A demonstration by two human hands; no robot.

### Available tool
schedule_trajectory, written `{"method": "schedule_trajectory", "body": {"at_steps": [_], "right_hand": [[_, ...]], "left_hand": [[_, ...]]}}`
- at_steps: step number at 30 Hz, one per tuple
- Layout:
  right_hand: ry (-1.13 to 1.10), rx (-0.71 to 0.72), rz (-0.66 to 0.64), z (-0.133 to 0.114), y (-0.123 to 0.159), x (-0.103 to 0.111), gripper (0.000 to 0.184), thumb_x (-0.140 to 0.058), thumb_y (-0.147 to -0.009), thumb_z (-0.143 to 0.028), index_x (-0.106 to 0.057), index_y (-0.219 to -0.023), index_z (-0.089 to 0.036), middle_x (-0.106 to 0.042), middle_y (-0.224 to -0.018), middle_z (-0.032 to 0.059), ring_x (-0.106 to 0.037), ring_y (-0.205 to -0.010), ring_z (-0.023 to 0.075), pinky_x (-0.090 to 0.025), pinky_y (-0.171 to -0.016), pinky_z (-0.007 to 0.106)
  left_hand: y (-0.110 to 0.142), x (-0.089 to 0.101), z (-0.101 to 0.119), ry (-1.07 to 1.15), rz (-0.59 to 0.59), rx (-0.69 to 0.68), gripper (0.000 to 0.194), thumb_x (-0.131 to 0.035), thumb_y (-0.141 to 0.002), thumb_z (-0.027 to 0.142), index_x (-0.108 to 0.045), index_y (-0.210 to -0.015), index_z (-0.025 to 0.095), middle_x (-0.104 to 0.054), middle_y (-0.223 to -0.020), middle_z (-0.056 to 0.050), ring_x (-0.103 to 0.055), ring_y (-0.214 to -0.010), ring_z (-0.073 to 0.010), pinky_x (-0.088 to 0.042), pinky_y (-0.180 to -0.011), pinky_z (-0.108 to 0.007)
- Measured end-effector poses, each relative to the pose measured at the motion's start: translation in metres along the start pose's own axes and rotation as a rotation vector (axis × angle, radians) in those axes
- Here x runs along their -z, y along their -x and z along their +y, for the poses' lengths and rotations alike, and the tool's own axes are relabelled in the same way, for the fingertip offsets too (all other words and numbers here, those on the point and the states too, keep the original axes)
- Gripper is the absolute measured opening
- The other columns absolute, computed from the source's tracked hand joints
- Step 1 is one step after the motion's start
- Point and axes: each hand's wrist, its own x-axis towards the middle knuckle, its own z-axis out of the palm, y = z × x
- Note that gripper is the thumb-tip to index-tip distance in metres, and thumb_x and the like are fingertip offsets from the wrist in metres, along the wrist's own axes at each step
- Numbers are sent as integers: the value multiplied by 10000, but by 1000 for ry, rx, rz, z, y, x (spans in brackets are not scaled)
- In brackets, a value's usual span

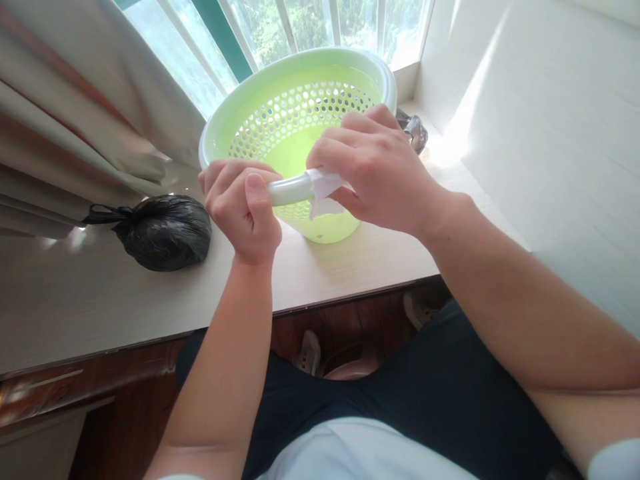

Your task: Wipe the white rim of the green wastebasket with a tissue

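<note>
A light green plastic basket (317,230) with rows of holes in its wall stands on the pale ledge, tilted a little toward me. My left hand (244,203) is closed around the left front of its thick rim, thumb on top. My right hand (373,170) pinches a white tissue or cloth (325,185), which is folded over the front of the rim. The tissue's lower end hangs below the rim on the outside. My right fingertips are partly hidden behind the tissue and rim.
A knotted black plastic bag (167,233) lies on the ledge (320,273) left of the basket. Grey curtains (85,120) hang at the left, and a barred window is behind. A crumpled dark bag (415,133) sits behind my right hand. At right rises a white wall (540,120).
</note>
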Motion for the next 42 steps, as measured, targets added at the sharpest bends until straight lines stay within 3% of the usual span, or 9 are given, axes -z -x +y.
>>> {"method": "schedule_trajectory", "body": {"at_steps": [4,8,18,23,33,42], "right_hand": [[-65,-31,6,2,-1,-2,235,-484,-1000,-290,-672,-1140,-302,-757,-1078,37,-616,-1080,290,-417,-1004,471],[-98,-43,36,3,-2,-4,203,-493,-986,-340,-678,-1068,-333,-754,-1008,30,-599,-1067,291,-421,-989,473],[-48,24,12,2,-1,-1,266,-450,-1066,-300,-685,-1156,-212,-733,-1047,26,-614,-1063,242,-422,-1010,463],[-14,38,15,1,0,-1,229,-456,-1065,-236,-654,-1173,-197,-702,-1039,33,-610,-1071,244,-422,-1006,460],[-2,37,27,-2,0,-3,272,-376,-1094,-223,-638,-1166,-200,-670,-1020,27,-582,-1052,239,-403,-1011,453],[-22,25,-23,-6,-1,4,310,-360,-1101,-193,-645,-1221,-169,-692,-1064,64,-591,-1100,259,-391,-1026,464]], "left_hand": [[1,0,-1,33,-33,26,525,-331,-1166,417,-665,-793,261,-667,-849,12,-630,-925,-185,-435,-1030,-461],[-1,0,1,-1,4,-18,518,-354,-1160,383,-682,-780,259,-693,-823,19,-625,-867,-185,-450,-935,-455],[0,1,1,23,3,-11,508,-358,-1159,379,-696,-795,270,-692,-825,13,-633,-882,-194,-447,-955,-476],[-1,2,3,-17,15,-10,523,-362,-1154,401,-690,-768,273,-700,-801,17,-631,-841,-196,-464,-912,-476],[5,4,2,33,-23,37,510,-327,-1160,387,-686,-820,266,-669,-865,9,-622,-949,-203,-412,-1049,-487],[-1,-1,9,0,76,39,534,-387,-1124,413,-690,-712,262,-710,-764,-6,-621,-825,-214,-451,-881,-491]]}}
